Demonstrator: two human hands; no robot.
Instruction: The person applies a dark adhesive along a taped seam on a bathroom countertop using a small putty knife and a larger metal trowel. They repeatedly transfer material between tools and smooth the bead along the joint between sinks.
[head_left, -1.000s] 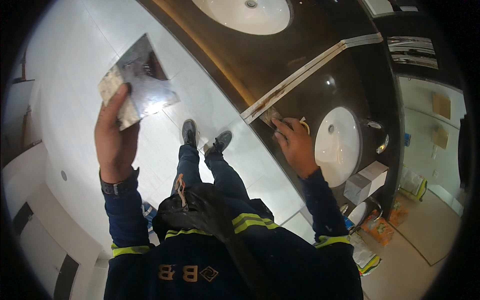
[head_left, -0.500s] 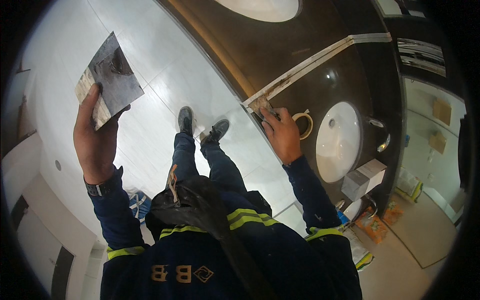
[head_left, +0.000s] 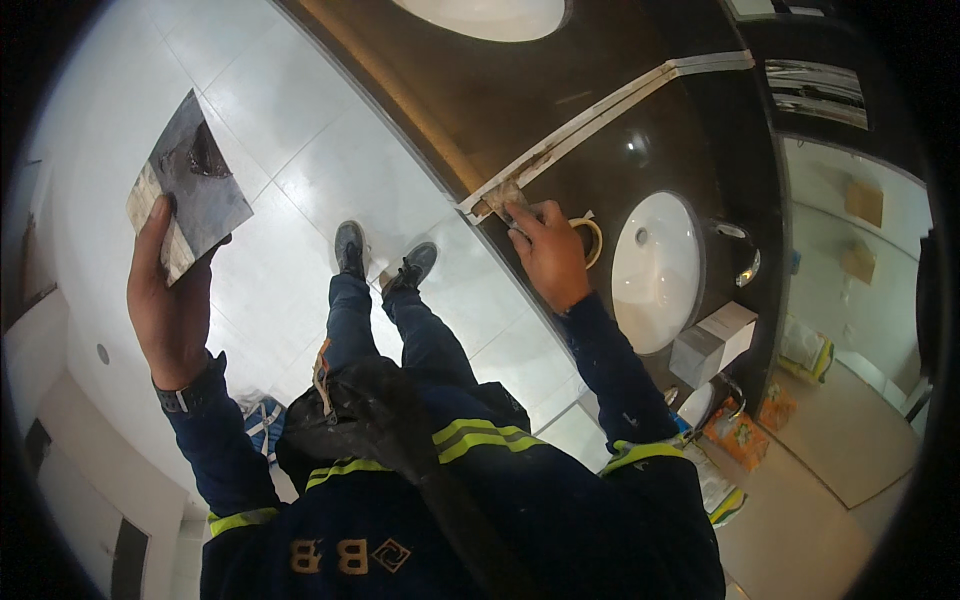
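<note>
My left hand (head_left: 172,318) is closed on the pale edge of a flat metal spreader plate (head_left: 215,205), held up over the floor at the left. A lump of dark paste (head_left: 198,158) sticks to its upper face. At the right, my right hand (head_left: 556,262) grips a small putty knife (head_left: 505,197). Its smeared blade lies against the front end of a seam bordered by two pale masking tape strips (head_left: 592,128) across the dark countertop (head_left: 620,165). Its handle is mostly hidden by my fingers. A roll of masking tape (head_left: 597,240) lies just beside that hand.
A white oval basin (head_left: 650,290) with a chrome faucet (head_left: 748,266) is set in the counter, and another basin (head_left: 490,15) at the top. Nearer stands a grey-white box (head_left: 712,345). A mirror (head_left: 850,230) runs along the right. Pale tiles (head_left: 290,130) cover the floor.
The putty knife and my right hand have shifted slightly along the taped seam, away from the counter's front edge. My left hand still holds the plate. The whole view has shifted a little.
</note>
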